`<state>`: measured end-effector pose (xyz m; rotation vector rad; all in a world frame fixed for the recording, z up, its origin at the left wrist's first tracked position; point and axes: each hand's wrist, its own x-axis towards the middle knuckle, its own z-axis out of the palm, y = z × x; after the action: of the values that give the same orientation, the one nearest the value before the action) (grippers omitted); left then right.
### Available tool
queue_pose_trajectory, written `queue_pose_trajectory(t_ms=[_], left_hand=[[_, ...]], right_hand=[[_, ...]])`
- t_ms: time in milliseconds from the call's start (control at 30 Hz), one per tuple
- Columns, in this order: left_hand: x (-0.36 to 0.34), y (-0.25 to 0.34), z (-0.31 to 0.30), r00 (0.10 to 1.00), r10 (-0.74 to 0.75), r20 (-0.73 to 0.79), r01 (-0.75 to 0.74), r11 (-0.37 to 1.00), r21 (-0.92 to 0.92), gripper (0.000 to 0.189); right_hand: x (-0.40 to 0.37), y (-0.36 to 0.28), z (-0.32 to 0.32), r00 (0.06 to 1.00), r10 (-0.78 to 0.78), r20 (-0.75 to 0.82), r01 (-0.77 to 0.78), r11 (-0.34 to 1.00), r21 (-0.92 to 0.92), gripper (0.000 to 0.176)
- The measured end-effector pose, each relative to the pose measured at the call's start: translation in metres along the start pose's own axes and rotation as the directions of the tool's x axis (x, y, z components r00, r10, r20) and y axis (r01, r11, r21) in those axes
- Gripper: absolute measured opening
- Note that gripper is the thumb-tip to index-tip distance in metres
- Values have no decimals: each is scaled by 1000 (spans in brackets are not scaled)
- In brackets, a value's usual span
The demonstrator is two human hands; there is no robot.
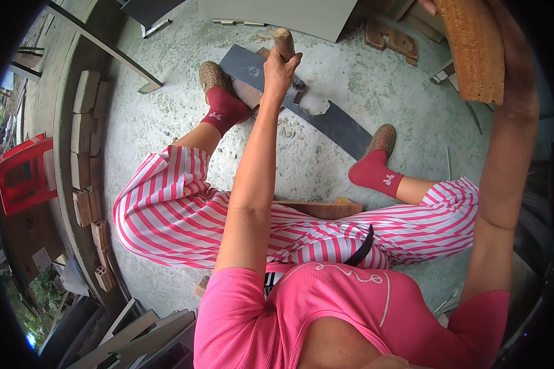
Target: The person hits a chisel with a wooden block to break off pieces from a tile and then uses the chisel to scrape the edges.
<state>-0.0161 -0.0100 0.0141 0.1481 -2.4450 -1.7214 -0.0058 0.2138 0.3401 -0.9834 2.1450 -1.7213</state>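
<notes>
My left hand is wrapped round a thick wooden handle, whose blunt end points up. What the handle's lower end joins is hidden by the hand. Below it lies a long dark grey board on the floor, with a ragged broken notch near its middle. Raised at the upper right, my right hand holds a rough brown piece of wood. Only a fingertip shows at the wood's edge; the other fingers are hidden or out of frame.
My feet in clogs are beside the dark board. A wooden strip lies behind my legs. Hollow bricks line a ledge at left, near a red plastic chair. A cut-out wooden piece and a pale panel are ahead.
</notes>
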Motion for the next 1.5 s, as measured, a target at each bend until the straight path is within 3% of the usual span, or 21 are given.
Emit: queue_pose_trajectory(t_ms=[67, 133, 167, 200, 267, 300, 467, 600, 633, 667, 700, 767, 800, 867, 967, 1100, 1167, 1267, 1300, 1400, 1500], left_hand=[[-1, 1, 0, 1000, -8, -1, 8, 1000, 4, 38], [-3, 4, -1, 1000, -5, -19, 5, 1000, 10, 37], [-3, 5, -2, 1000, -2, -23, 2, 1000, 10, 37], [-3, 5, -2, 1000, -23, -6, 23, 1000, 9, 37], [-6, 8, 0, 999, -37, 6, 37, 999, 6, 37], [-10, 13, 2, 1000, -23, 8, 24, 997, -69, 37], [-12, 7, 4, 1000, -9, 4, 9, 1000, 8, 37], [-10, 1, 2, 999, -46, -1, 46, 999, -25, 39], [-10, 0, 2, 999, -51, 1, 51, 998, -38, 41], [-9, 0, 2, 999, -47, 1, 47, 998, -39, 41], [-9, -1, 2, 999, -49, -1, 49, 999, -22, 41], [-10, -1, 2, 999, -49, -11, 49, 999, -9, 41], [-10, -1, 2, 999, -38, -8, 38, 999, -8, 41], [-13, -3, 1, 1000, -19, 4, 19, 1000, 1, 42], [-13, -8, 4, 1000, -5, -24, 5, 1000, 15, 40], [-11, -1, -1, 998, -55, -1, 55, 998, 1, 37], [-9, -4, 0, 999, -52, -6, 52, 999, -6, 36], [-8, 0, 1, 998, -59, -6, 59, 998, -11, 36], [-9, 1, 0, 997, -72, -2, 72, 997, -3, 37], [-9, -2, 4, 999, 24, -34, -28, 992, -119, 37], [-18, 9, 2, 999, -28, -22, 28, 999, -38, 38]], right_hand=[[13, -34, 59, 983, 103, -153, -112, 993, -45, 69], [17, -22, 89, 949, -122, -289, -37, 871, -490, 76], [28, 42, 27, 982, -128, -139, 34, 842, -539, 82], [5, 60, 35, 914, 378, -145, -405, 867, -290, 70], [-1, 119, 69, 981, 196, 5, -163, 831, -532, 70], [-4, 120, 75, 822, 547, 159, -340, 695, -633, 73], [10, 88, 58, 918, 385, 96, -324, 867, -378, 68], [30, -33, 59, 934, 349, 73, -333, 928, -168, 83], [32, -12, 49, 994, 9, 106, -9, 1000, 3, 83], [-15, 62, -57, 994, 6, 105, -6, 1000, 0, 83], [-38, 119, -116, 947, 308, 87, -313, 948, 54, 75], [26, 75, 32, 764, 644, 24, -645, 764, 35, 67], [20, 91, 41, 767, 641, 25, -641, 766, 34, 67], [1, 138, 65, 914, 379, 144, -223, 766, -604, 66], [12, 128, 55, 826, 563, 19, -506, 755, -417, 67], [22, 85, 42, 806, 592, -4, -588, 799, -122, 70], [30, 43, 49, 989, 107, -104, -119, 985, -121, 79], [30, 39, 58, 978, -69, -199, -8, 933, -360, 79], [20, 86, 51, 950, 287, -120, -310, 849, -427, 71], [-5, 128, 93, 916, 395, 69, -268, 731, -628, 67], [-7, 128, 86, 861, 506, 47, -432, 777, -458, 67]])
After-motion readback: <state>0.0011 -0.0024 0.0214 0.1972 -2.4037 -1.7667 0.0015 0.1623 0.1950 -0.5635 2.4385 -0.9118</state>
